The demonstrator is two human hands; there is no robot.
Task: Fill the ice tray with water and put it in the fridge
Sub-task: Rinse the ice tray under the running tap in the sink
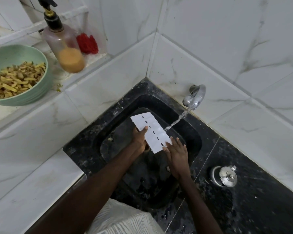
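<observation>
A white ice tray (pixel 150 130) with a row of dark holes hangs over the black sink (pixel 189 132). My left hand (pixel 139 139) grips its left long edge, thumb on top. With straight fingers, my right hand (pixel 176 152) touches the tray's near end. Water streams from the chrome tap (pixel 194 97) on the wall and lands at the tray's right edge.
A green bowl (pixel 41 65) of yellow peelings and a pump bottle (pixel 64 43) stand on the white ledge at left, with a red scrubber (pixel 87 43) behind. A small steel lidded pot (pixel 224 176) sits on the black counter at right. White tiled walls close the corner.
</observation>
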